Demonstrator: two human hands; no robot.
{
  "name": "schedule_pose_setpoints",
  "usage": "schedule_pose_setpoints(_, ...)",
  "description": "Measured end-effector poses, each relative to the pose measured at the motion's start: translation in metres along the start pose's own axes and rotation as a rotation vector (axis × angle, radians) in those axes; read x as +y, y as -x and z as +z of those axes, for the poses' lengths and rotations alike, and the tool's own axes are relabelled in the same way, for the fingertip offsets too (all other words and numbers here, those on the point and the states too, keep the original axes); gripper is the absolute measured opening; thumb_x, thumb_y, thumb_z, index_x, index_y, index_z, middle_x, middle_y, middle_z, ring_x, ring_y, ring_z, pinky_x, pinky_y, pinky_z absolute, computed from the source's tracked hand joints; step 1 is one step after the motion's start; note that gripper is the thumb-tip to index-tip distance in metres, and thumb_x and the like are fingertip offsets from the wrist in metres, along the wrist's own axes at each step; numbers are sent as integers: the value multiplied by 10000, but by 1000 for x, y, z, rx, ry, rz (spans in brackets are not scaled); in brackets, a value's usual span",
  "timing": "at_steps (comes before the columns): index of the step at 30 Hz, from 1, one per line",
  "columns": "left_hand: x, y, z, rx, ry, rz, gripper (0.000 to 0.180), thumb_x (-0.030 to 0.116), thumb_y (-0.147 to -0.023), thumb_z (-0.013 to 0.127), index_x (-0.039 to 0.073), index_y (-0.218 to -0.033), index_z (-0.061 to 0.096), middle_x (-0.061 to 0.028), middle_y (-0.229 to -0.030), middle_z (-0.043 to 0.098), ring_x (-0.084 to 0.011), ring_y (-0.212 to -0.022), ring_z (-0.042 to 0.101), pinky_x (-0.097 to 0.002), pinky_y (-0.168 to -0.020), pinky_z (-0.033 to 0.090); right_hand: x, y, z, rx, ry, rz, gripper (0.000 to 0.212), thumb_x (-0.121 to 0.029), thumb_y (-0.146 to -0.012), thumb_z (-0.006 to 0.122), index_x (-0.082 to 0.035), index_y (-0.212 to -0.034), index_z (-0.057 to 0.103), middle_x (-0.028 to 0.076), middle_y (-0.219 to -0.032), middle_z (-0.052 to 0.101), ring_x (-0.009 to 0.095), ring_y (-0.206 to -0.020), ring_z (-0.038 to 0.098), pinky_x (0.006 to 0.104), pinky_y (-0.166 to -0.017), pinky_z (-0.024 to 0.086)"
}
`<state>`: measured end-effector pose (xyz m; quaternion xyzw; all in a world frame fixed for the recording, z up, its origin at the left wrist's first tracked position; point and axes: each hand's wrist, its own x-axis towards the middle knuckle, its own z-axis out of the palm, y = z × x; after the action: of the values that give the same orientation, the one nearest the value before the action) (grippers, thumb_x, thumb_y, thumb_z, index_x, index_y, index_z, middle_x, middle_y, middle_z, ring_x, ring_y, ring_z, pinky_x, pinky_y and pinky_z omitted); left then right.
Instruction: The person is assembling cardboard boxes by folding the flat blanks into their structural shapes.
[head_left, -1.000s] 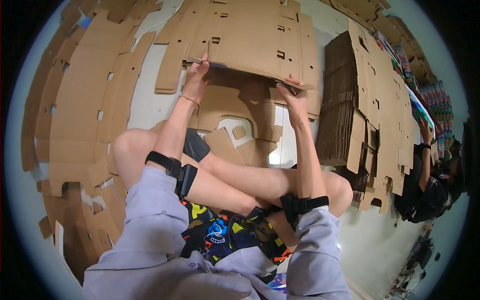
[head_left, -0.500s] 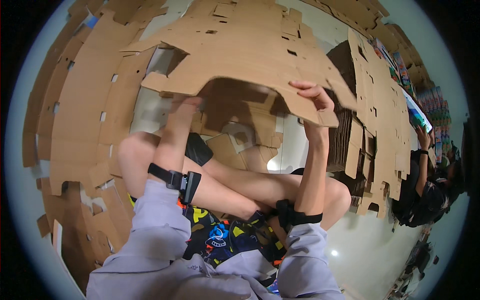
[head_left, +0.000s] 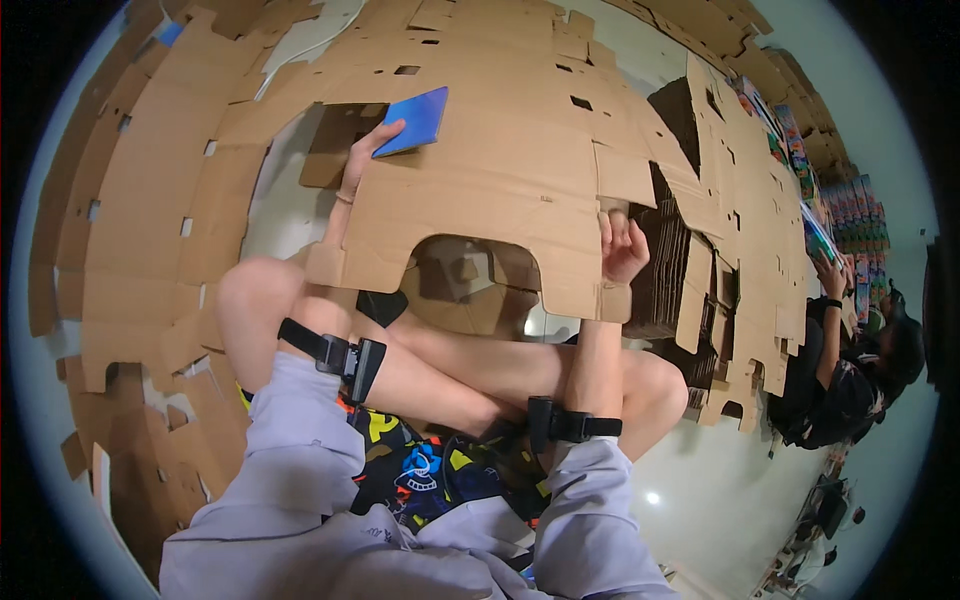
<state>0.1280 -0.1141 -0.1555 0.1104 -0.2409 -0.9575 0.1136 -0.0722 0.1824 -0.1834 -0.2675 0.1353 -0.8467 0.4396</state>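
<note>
The big cardboard sheet (head_left: 480, 150) lies wide, hiding most of the left hand (head_left: 372, 150), whose grip maybe pinches a blue card (head_left: 412, 120); the right hand (head_left: 622, 250) grips the sheet's edge.

We held a large die-cut cardboard sheet (head_left: 500, 170) flat and raised above our crossed legs. It was plain brown, unfolded, cut with flaps, notches and small rectangular slots, and its near edge carried an arched cutout. Our left hand (head_left: 365, 160) reached up from beneath it at the far left side, and our right hand (head_left: 622, 250) gripped its near right edge beside a tab. A small blue rectangular card (head_left: 413, 121) lay against the sheet's upper face, its lower corner touching our left fingers (head_left: 385, 132).
</note>
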Motion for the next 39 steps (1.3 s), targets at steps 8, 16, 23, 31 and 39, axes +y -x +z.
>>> schedule_pose_setpoints(8,-2,6,5,-34,-300,212,431,93,-778,549,-17,-1180,438,-116,-1041,575,-191,-918,597,-327,-805,504,27,-18,52,579,302,27,581,-486,-852,525,-58,-1241,470,89,-1230,511,222,-1088,510,375,-874,452)
schedule_pose_setpoints(16,-12,-5,-5,24,-442,59,484,-13,-706,561,-51,-1172,438,-144,-1061,567,-208,-922,597,-325,-805,506,37,-33,50,607,985,347,453,-179,-750,674,15,-1134,531,84,-1056,596,165,-971,538,284,-915,356)
schedule_pose_setpoints(23,-13,-11,-19,71,-537,9,435,-23,-689,578,-67,-1113,495,-143,-1015,599,-212,-887,611,-331,-802,501,42,-33,42,649,1075,415,429,-217,-751,678,30,-1083,564,81,-987,619,142,-904,564,267,-848,399)
schedule_pose_setpoints(31,-15,-4,-10,53,-430,31,405,39,-706,621,-31,-1095,529,-107,-957,613,-178,-831,615,-304,-758,503,38,-25,32,691,853,335,460,-267,-786,644,19,-1131,540,79,-1079,578,151,-982,539,278,-878,394)
schedule_pose_setpoints(39,-31,-10,-11,215,-575,-103,499,250,-740,731,-3,-1124,537,-86,-985,622,-155,-843,612,-286,-763,493,41,-27,6,672,840,547,617,-433,-827,598,56,-1191,506,112,-1206,523,166,-1107,471,268,-962,322)
